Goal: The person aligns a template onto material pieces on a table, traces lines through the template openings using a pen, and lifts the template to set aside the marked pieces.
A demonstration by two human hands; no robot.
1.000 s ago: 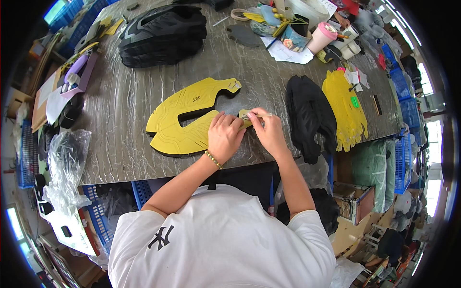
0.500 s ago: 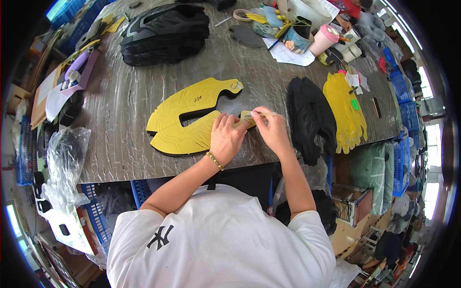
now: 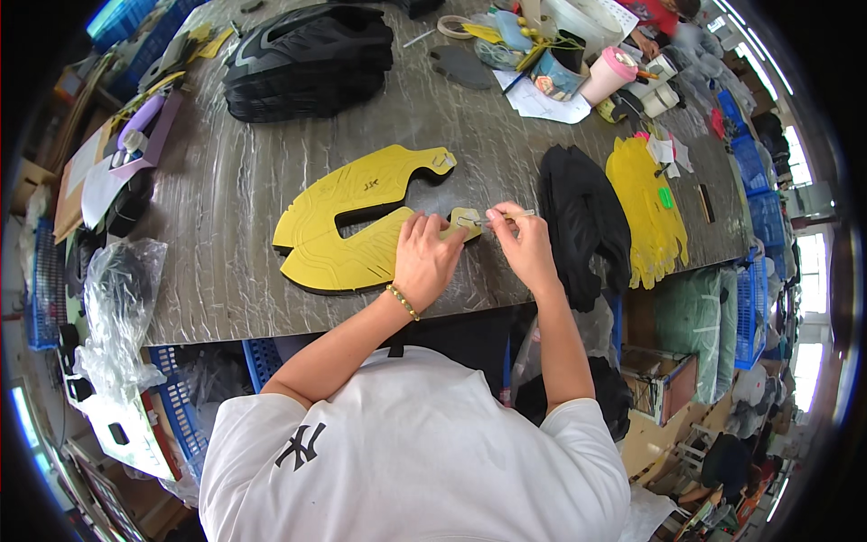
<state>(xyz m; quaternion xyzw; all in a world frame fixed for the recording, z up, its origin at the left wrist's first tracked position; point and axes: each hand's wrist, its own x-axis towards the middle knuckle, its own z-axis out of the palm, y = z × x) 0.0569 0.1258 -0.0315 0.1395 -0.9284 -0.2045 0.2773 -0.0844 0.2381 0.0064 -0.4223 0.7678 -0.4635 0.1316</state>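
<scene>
The table (image 3: pixel 226 226), dark and streaked, fills the upper view; its near edge runs just in front of the person's chest, and the widest bare stretch lies left of the work, between the yellow panel and the table's left edge. Below that edge hang clear bags (image 3: pixel 113 307) beside blue crates (image 3: pixel 181 406).

The yellow panel (image 3: pixel 352 226), a large horseshoe-shaped cutout, lies flat near the middle, its open end pointing right. A black stack (image 3: pixel 307 59) of similar cutouts sits at the far left, well apart. To the right lie a black pile (image 3: pixel 582 221) and, just beyond it, yellow pieces (image 3: pixel 646 212) near the right edge, leaving little free room on that side.

At the far edge stand a white bucket (image 3: pixel 582 14), a pink-lidded cup (image 3: pixel 610 77) and an open tin (image 3: pixel 555 77); what they hold cannot be made out.

The left hand (image 3: pixel 424 262) lies flat with fingers curled down on the panel's lower arm, pressing its tip. The right hand (image 3: pixel 524 244) pinches a thin tool (image 3: pixel 506 217) between closed fingertips, its point touching that tip.
</scene>
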